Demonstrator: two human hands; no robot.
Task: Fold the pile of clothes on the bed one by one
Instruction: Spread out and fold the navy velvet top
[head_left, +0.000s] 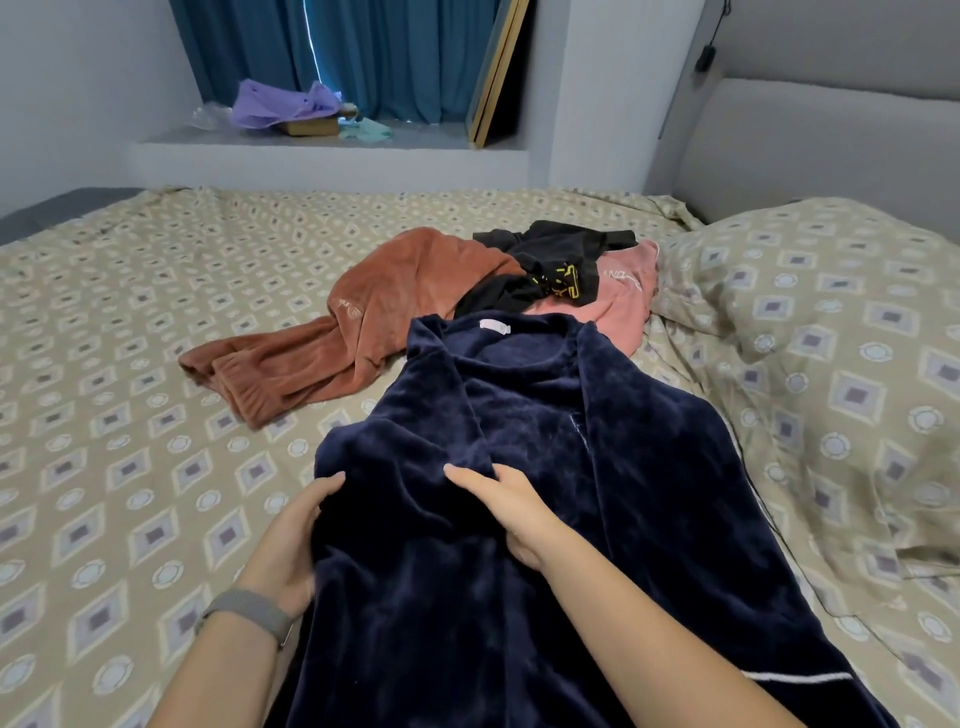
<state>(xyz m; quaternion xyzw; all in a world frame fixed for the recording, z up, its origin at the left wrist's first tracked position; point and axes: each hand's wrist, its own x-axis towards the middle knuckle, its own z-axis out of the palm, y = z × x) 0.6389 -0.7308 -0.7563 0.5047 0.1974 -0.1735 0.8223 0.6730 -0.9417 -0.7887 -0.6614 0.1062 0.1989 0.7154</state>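
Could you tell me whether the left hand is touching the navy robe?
Touching: the head view shows the left hand curled around the navy robe's left edge.

open sheet (130, 467) left, clothes pile (467, 291) ahead, pillow (831, 338) right
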